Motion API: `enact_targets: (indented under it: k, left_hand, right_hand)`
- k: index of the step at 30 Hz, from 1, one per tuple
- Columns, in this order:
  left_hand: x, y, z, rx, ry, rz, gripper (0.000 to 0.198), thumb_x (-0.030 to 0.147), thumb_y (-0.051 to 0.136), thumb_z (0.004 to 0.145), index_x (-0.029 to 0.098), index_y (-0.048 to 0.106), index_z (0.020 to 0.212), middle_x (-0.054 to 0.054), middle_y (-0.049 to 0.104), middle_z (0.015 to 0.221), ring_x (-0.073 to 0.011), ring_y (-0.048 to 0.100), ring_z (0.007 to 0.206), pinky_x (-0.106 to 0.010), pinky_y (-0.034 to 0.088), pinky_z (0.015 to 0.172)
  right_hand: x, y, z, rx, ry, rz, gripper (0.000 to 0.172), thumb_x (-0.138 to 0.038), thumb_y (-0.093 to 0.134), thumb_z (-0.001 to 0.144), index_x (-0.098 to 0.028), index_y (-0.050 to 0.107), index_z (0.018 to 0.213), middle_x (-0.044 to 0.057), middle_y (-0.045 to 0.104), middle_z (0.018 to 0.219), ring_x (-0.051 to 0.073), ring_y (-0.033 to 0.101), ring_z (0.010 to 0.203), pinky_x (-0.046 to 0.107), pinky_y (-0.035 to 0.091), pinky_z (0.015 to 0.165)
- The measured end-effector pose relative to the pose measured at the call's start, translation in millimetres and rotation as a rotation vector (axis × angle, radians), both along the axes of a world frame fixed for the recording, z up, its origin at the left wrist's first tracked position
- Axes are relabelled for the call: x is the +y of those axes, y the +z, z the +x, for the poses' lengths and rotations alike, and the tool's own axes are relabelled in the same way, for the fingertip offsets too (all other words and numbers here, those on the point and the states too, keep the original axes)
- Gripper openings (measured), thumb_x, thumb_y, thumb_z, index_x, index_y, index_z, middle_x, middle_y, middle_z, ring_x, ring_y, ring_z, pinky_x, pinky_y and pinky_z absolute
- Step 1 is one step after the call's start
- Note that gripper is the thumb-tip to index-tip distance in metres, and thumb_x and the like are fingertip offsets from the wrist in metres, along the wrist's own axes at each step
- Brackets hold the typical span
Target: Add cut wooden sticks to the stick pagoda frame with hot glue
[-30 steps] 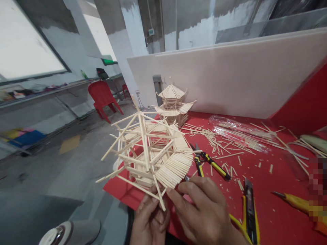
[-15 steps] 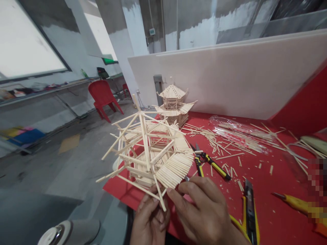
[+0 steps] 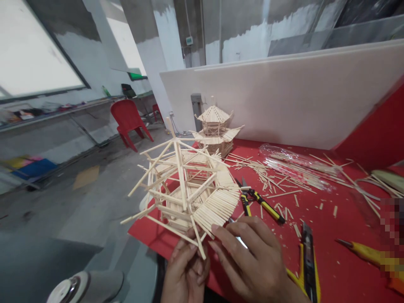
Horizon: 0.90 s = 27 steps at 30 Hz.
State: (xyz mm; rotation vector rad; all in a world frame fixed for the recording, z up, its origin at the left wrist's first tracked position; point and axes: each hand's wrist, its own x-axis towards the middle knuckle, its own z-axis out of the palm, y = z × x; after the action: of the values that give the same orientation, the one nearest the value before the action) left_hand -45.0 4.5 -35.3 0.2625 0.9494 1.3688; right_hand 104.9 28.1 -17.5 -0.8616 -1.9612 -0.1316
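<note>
A hexagonal pavilion model (image 3: pixel 176 189) of thin wooden sticks stands tilted toward me at the table's front left. Its frame is bare at the front and left, while rows of sticks cover the right side of its lower roof (image 3: pixel 217 206). My left hand (image 3: pixel 187 265) is closed on the model's near lower corner, under a projecting stick. At the near edge of the stick row is my right hand (image 3: pixel 252 256), its thumb and index tips slightly apart. A slender silvery object (image 3: pixel 241 242) shows between its fingers; its kind is mostly hidden.
Behind stands a finished two-tiered pagoda model (image 3: pixel 216 130). Loose sticks (image 3: pixel 265 170), a plastic-wrapped bundle (image 3: pixel 296 166), yellow-black pliers (image 3: pixel 265 206), a utility knife (image 3: pixel 307 256) and a yellow pointed tool (image 3: pixel 360 248) lie on the red table (image 3: pixel 328 227). A flask (image 3: pixel 88 286) is at lower left.
My right index fingertip has lifted away from the thumb beside the roof's edge, and more of the silvery object shows. My left hand keeps its place on the model.
</note>
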Motion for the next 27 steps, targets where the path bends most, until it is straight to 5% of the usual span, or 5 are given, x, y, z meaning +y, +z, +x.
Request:
enact_targets:
  k: [27]
  left_hand:
    - [-5.4, -2.9, -2.1, 0.001, 0.017, -0.015, 0.020, 0.022, 0.080, 0.063, 0.016, 0.064, 0.073, 0.004, 0.054, 0.057, -0.0035, 0.038, 0.041, -0.017, 0.026, 0.038]
  right_hand:
    - [-2.8, -2.0, 0.9, 0.058, 0.050, -0.122, 0.022, -0.008, 0.059, 0.085, -0.016, 0.066, 0.105, 0.006, 0.064, 0.085, 0.019, 0.049, 0.078, 0.036, 0.040, 0.071]
